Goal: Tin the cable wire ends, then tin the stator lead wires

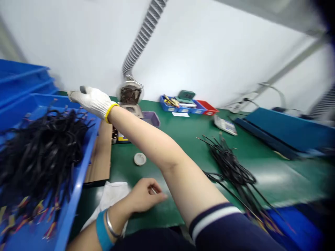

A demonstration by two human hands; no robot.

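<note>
My right hand (pixel 91 101), in a white knit glove with grey fingertips and a yellow cuff, reaches across to the far left. It hovers near the back right rim of a blue bin (pixel 81 181), with the thumb apart from the fingers and nothing visible in it. Inside that bin lies a heap of black cables (pixel 49 143) with coloured wire ends. My left hand (pixel 146 195), bare, with a bracelet and a blue wristband, is low over the green table. Its fingers are curled in; I see nothing held. Beside its wrist lies a white cloth or glove (pixel 115 193).
A bundle of black cables (pixel 232 164) lies on the right of the green table (pixel 180 139). A round white lid (pixel 140 159) and a cardboard piece (pixel 101 157) are near my arms. Behind stand a fume hose (pixel 143 33), small blue trays (pixel 197 108) and a red tray (pixel 208 107).
</note>
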